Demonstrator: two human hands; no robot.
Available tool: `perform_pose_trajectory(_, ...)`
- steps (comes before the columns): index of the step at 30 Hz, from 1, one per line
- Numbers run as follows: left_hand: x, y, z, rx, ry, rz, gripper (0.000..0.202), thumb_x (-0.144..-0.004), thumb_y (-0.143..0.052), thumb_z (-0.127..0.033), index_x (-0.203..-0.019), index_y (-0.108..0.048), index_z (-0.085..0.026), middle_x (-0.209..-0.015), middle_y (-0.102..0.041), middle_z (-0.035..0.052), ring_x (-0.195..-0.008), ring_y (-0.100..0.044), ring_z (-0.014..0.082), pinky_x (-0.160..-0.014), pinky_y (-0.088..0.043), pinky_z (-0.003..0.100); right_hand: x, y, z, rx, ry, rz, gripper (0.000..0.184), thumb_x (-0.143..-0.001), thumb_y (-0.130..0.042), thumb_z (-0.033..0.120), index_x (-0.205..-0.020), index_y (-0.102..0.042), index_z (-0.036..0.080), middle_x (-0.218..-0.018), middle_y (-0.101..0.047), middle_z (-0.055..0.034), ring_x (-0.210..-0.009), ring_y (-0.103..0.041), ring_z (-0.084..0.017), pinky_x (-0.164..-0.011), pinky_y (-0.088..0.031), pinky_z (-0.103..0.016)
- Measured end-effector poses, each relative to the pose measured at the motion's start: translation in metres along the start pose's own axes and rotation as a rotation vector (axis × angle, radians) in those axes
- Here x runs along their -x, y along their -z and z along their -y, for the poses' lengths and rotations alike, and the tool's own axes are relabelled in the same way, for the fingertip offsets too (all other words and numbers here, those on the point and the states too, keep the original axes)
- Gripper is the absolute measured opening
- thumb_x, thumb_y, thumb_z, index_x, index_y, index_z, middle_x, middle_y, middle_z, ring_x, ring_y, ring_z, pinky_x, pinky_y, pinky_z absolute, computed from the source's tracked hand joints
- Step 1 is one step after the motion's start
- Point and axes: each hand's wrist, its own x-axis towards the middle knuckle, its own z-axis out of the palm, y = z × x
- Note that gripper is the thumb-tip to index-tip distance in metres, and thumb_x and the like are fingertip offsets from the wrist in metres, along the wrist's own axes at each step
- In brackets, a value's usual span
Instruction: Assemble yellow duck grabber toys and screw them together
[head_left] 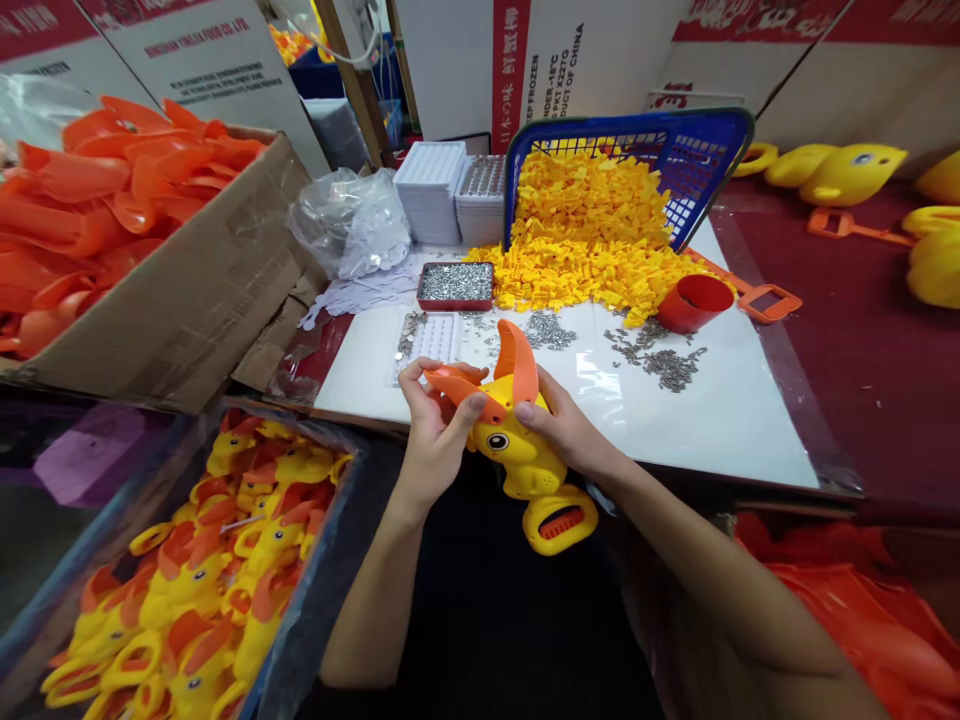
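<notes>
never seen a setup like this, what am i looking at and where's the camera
There's no machine here, just a person's two bare hands. The single picture comes from a camera worn on their head, looking forward and down. The left hand and right hand hold a yellow toy with spread orange beak pieces. On the white work surface sit a tilted blue basket with small yellow parts spilling out, a red tray of tiny metal pieces, and a red cup-like piece.

Toy assy wkshp: bulk yellow pcs [585, 210] in blue basket [630, 122], ctn [165, 310] w/ orange parts [142, 180].
</notes>
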Motion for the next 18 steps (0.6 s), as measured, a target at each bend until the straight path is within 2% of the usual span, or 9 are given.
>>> perform_pose_trajectory(3,0.002,0.0,0.001,-0.027,0.007,-0.015,0.052,-0.089,-0.073,-0.049,-0.114,-0.031,-0.03,-0.114,-0.066,0.0036,-0.108,-0.068,0.0175,-0.1,-0.054,0.038,0.0,-0.001,0.001,0.02,-0.01,-0.008,0.065,-0.074,-0.075,0.066,-0.116,-0.057,0.02,-0.11,-0.064,-0.0074,-0.099,-0.063,-0.024,-0.085,-0.054,-0.037)
perform_pose_trajectory(8,0.008,0.004,-0.001,-0.168,0.03,-0.057,0.049,-0.091,-0.069,-0.05,-0.119,-0.035,-0.028,-0.124,-0.063,0.0077,-0.119,-0.063,0.0201,-0.103,-0.052,0.039,0.0,-0.002,0.002,0.038,0.02,-0.007,0.061,-0.074,-0.075,0.066,-0.112,-0.058,0.022,-0.109,-0.065,-0.0058,-0.101,-0.062,-0.024,-0.085,-0.054,-0.035)
perform_pose_trajectory(11,0.014,0.006,-0.005,-0.185,0.098,-0.019,0.056,-0.087,-0.074,-0.048,-0.124,-0.037,-0.029,-0.123,-0.062,0.0064,-0.115,-0.066,0.0203,-0.098,-0.054,0.037,0.002,0.0,0.001,0.085,0.061,0.003,0.062,-0.074,-0.074,0.068,-0.113,-0.058,0.023,-0.107,-0.064,-0.0053,-0.101,-0.061,-0.024,-0.086,-0.053,-0.036)
perform_pose_trajectory(14,0.025,0.007,-0.012,-0.14,0.127,0.027,0.064,-0.081,-0.082,-0.042,-0.126,-0.037,-0.032,-0.121,-0.065,0.0041,-0.109,-0.07,0.0208,-0.093,-0.059,0.036,0.007,0.001,-0.003,0.171,0.139,-0.001,0.062,-0.074,-0.074,0.068,-0.112,-0.057,0.022,-0.102,-0.063,-0.0046,-0.095,-0.06,-0.023,-0.083,-0.052,-0.036)
perform_pose_trajectory(18,0.043,0.011,-0.021,-0.18,0.033,0.018,0.075,-0.076,-0.088,-0.037,-0.133,-0.04,-0.033,-0.13,-0.065,0.0069,-0.119,-0.069,0.0245,-0.1,-0.057,0.039,0.018,-0.002,-0.015,0.195,0.297,0.019,0.071,-0.069,-0.08,0.066,-0.117,-0.052,0.022,-0.104,-0.062,-0.0066,-0.09,-0.062,-0.024,-0.079,-0.053,-0.037)
